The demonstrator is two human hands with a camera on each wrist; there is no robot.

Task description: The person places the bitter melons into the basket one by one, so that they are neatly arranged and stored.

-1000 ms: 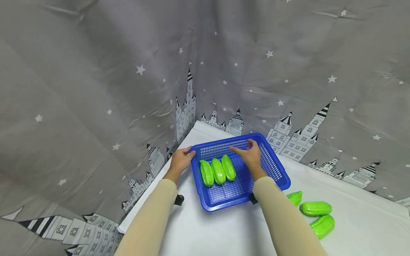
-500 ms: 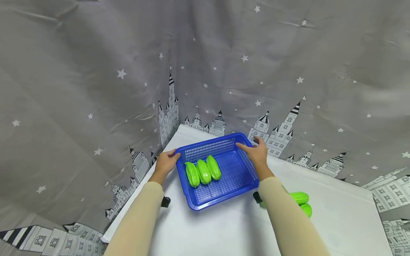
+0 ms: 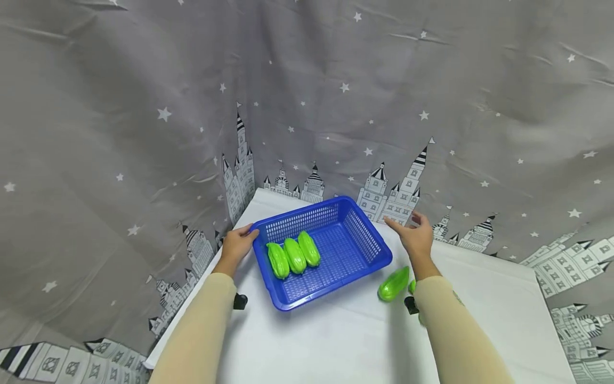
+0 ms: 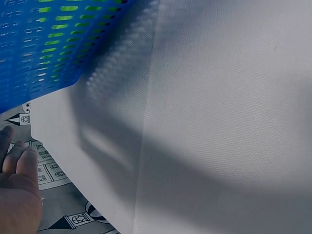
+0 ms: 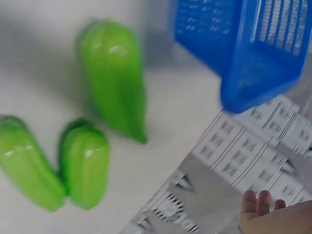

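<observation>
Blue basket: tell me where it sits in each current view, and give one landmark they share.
Head: basket, just below centre, whole.
Left wrist: basket, top-left corner, cut off by the frame.
Right wrist: basket, top-right corner, cut off too.
Shared landmark: white table.

The right sleeve (image 3: 460,325) partly hides two green vegetables (image 3: 412,287); wrist views crop the basket (image 5: 233,73).

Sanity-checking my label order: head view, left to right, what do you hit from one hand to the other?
Left hand → blue basket, with three green vegetables side by side towards its left end → right hand. Left out: loose green vegetables, overlapping the right hand's span.
</observation>
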